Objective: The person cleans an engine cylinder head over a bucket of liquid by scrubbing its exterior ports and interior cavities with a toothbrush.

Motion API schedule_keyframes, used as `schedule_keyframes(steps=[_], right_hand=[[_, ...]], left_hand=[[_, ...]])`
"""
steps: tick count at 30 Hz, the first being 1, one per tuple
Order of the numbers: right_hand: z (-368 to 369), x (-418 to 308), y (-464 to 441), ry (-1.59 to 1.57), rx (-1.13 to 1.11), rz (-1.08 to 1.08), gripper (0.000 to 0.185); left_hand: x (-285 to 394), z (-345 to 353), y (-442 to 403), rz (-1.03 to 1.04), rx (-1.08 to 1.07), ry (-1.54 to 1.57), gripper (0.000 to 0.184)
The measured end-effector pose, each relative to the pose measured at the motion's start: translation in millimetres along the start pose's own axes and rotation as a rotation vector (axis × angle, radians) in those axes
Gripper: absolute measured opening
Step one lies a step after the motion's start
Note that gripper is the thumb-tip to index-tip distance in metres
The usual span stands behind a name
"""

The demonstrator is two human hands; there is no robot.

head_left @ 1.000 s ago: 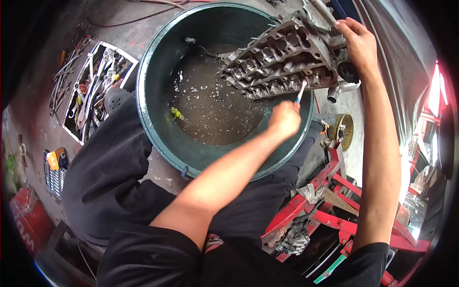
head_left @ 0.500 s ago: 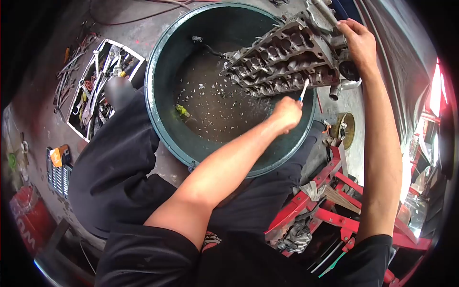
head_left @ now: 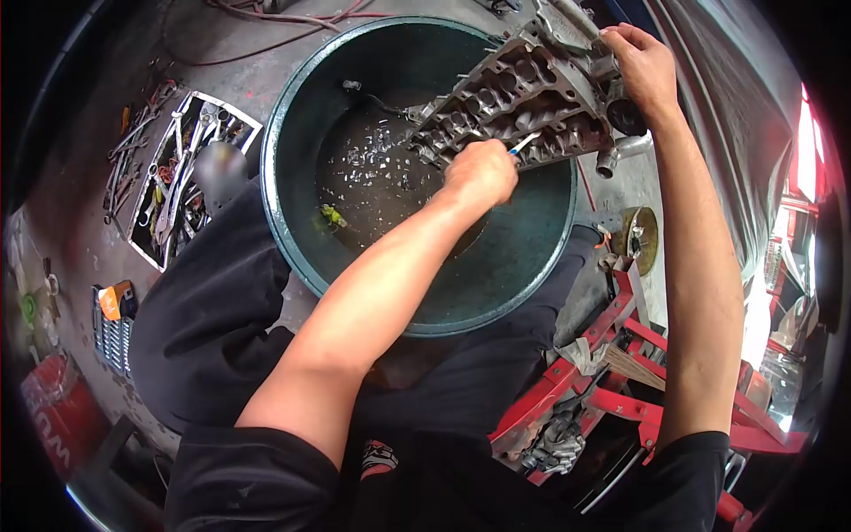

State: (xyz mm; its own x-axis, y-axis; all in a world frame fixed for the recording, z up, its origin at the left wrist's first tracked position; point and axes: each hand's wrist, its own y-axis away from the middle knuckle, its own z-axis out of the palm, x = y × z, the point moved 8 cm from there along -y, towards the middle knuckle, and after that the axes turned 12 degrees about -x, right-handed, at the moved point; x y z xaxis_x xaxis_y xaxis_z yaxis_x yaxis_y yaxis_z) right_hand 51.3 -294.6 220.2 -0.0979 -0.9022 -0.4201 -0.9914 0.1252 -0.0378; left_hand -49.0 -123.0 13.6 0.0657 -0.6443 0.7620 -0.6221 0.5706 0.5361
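Observation:
A metal engine part (head_left: 523, 97) with rows of round hollows leans over the right rim of a dark green tub (head_left: 277, 124). My right hand (head_left: 640, 66) is closed on its upper right end, at a pipe-like piece. With my left hand (head_left: 482, 173) closed round a small brush (head_left: 525, 144), I hold the white brush head near the part's lower edge. Dirty water (head_left: 372, 168) lies in the bottom of the tub, with a small yellow-green item (head_left: 333, 215) at its left side.
On the left, a white-edged tray (head_left: 142, 211) holds several wrenches, and more tools (head_left: 124, 160) lie beside it. A red metal frame (head_left: 625, 408) stands at the lower right. Near it is a round yellowish container (head_left: 640, 239). Hoses (head_left: 292, 18) cross the floor above the tub.
My left hand has moved left with the brush along the metal part. My right hand and the upper end of the part have shifted slightly left.

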Motion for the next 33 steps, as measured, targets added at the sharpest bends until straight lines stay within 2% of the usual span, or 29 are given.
schedule_keyframes(steps=[2, 3, 5, 7, 9, 11, 13, 14, 15, 17, 19, 21, 23, 24, 25, 27, 29, 30, 31, 32, 33], right_hand=[[1.9, -3.6, 3.7, 0.048, -0.012, 0.039, 0.038], [7.1, -2.4, 6.5, 0.047, -0.026, 0.04, 0.038], [-0.4, -1.6, 5.8, 0.088, 0.07, -0.004, 0.039], [1.5, -5.4, -0.5, 0.036, 0.038, -0.009, 0.039], [0.1, -2.3, 3.4, 0.06, 0.058, 0.011, 0.039], [3.7, 3.4, 4.7, 0.028, 0.049, 0.014, 0.038], [-0.7, -1.6, 4.9, 0.037, 0.072, -0.028, 0.038], [-2.6, 1.7, 4.0, 0.049, 0.132, -0.05, 0.038], [-4.7, 0.5, 3.8, 0.055, 0.136, -0.045, 0.038], [-4.3, -6.7, 8.6, 0.033, 0.108, -0.024, 0.038], [-5.0, -5.9, 5.6, 0.006, 0.085, 0.001, 0.038], [-0.8, -0.7, 2.5, 0.05, -0.014, 0.046, 0.043], [-4.8, 2.3, -1.9, 0.042, 0.053, 0.062, 0.041], [-5.4, 4.2, -4.4, 0.049, 0.056, 0.038, 0.041], [-5.3, 4.3, -2.7, 0.058, 0.055, 0.017, 0.041], [-6.1, -1.7, 2.5, 0.058, 0.058, 0.025, 0.041], [-8.0, -15.6, 12.2, -0.124, 0.088, 0.087, 0.025], [-7.6, -14.0, 11.9, -0.139, 0.076, 0.11, 0.025], [-11.5, -16.4, 16.0, -0.145, 0.091, 0.128, 0.025], [-13.4, -25.4, 21.4, -0.158, 0.083, 0.098, 0.025], [-11.6, -30.2, 26.4, -0.172, 0.075, 0.069, 0.025]], left_hand=[[-2.1, 2.1, -7.0, -0.023, 0.018, 0.086, 0.038], [4.6, 9.3, -13.0, -0.05, -0.059, 0.023, 0.039], [9.9, 16.8, -6.0, -0.026, -0.038, 0.076, 0.039], [4.6, 20.1, -5.2, 0.061, -0.1, 0.041, 0.04], [-7.1, 4.2, 4.8, 0.02, -0.024, 0.054, 0.04], [-7.9, 15.9, 6.9, 0.065, 0.004, 0.049, 0.037], [6.7, 28.3, 9.5, 0.203, 0.14, 0.0, 0.036], [9.0, 28.2, 13.3, 0.22, 0.214, -0.036, 0.035], [8.8, 22.5, 12.9, 0.228, 0.209, -0.036, 0.035], [2.4, -3.1, 24.0, 0.187, 0.351, -0.022, 0.036], [12.5, -7.1, 16.9, 0.216, 0.352, -0.04, 0.037], [0.7, 9.0, -5.7, 0.115, 0.273, 0.015, 0.037], [-3.2, 28.3, -21.4, 0.052, 0.19, 0.153, 0.036], [1.5, 37.1, -30.1, 0.215, 0.134, 0.23, 0.037], [-5.6, 40.8, -35.6, 0.223, 0.119, 0.211, 0.037], [-26.3, 50.0, -46.7, 0.236, -0.115, 0.237, 0.039], [-67.6, 13.3, -20.2, 0.091, -0.066, -0.101, 0.04], [-111.5, -5.1, -23.7, 0.008, -0.021, -0.097, 0.039], [-151.6, -30.6, -23.7, -0.166, 0.028, -0.103, 0.037], [-195.2, -55.1, -29.0, -0.3, 0.202, -0.192, 0.033], [-247.7, -72.4, -36.2, -0.482, 0.318, -0.153, 0.031]])
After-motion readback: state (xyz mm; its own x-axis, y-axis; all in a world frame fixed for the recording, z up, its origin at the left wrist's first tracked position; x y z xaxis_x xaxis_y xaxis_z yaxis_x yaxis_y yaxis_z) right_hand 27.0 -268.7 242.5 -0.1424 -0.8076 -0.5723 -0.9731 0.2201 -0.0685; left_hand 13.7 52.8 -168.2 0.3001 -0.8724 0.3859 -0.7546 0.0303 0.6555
